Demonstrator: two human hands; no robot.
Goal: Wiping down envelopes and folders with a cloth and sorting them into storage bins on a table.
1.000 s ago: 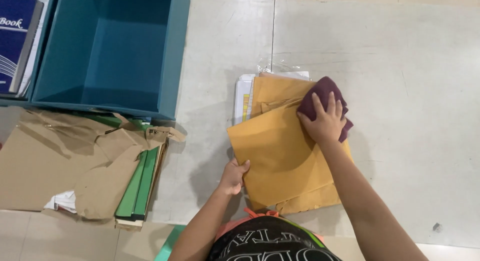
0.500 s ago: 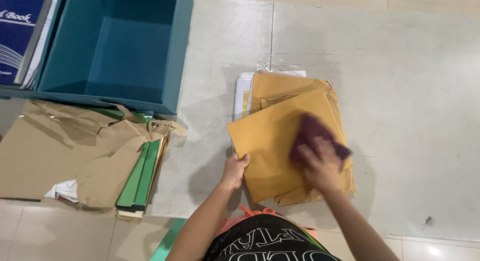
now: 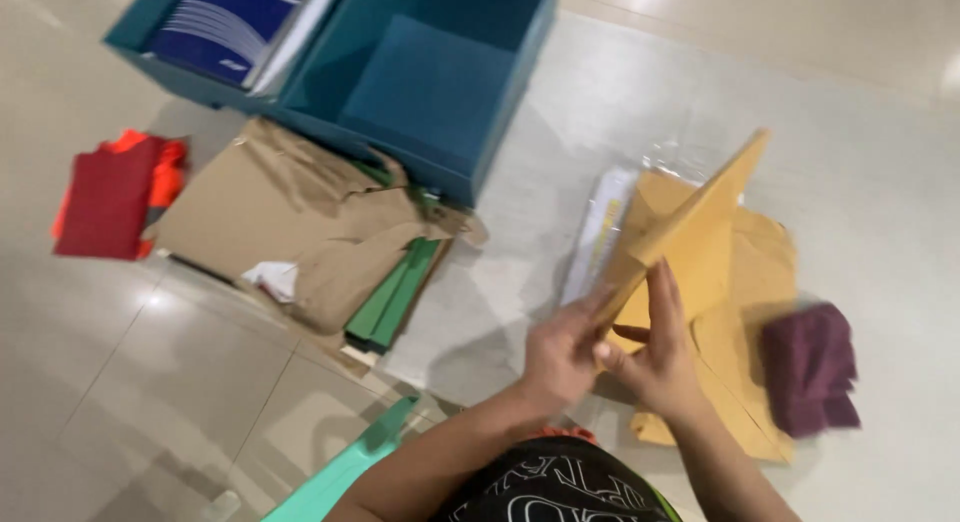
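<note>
Both my hands hold one yellow-brown envelope [image 3: 690,207], lifted on edge above a pile of similar envelopes [image 3: 750,282] on the floor. My left hand [image 3: 560,352] grips its lower left edge. My right hand [image 3: 655,357] grips it from the right, fingers pointing up along the paper. A dark maroon cloth [image 3: 810,367] lies on the right side of the pile, apart from my hands. White printed papers in a plastic sleeve [image 3: 600,232] stick out under the pile's left side.
A teal box [image 3: 430,82] stands at the back, with a blue book [image 3: 235,22] in its left compartment. Crumpled brown paper [image 3: 290,222] covers green folders [image 3: 395,297] in front of it. Red and orange cloth [image 3: 115,192] lies at far left on tiled floor.
My right hand has let go of the maroon cloth, which now lies on the pile. Both hands have lifted the top envelope on edge. The view has swung left and tilted.
</note>
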